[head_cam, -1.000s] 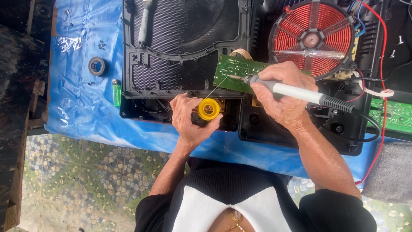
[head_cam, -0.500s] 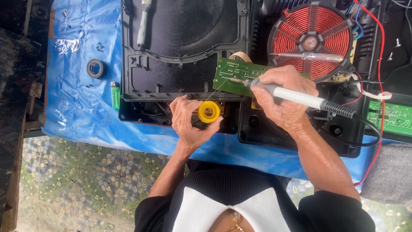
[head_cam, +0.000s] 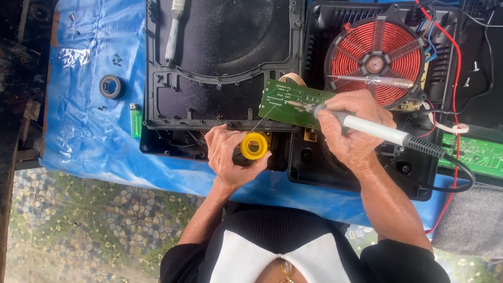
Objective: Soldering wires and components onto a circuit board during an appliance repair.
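Note:
My right hand grips a soldering iron with a white barrel and black handle; its tip touches a green circuit board. My left hand holds a yellow spool of solder wire, and a thin strand runs from it up to the board. The board lies across the edge of a black cooker casing. To the right sits the open black base with a red copper coil.
A blue tarp covers the table. On it lie a roll of dark tape and a green lighter. A screwdriver rests on the coil. Another green board and red wires are at the right. Pebble floor below.
Both hands hold their places with the iron and the spool; the soldering tip stays at the board. Only the camera view shifted slightly.

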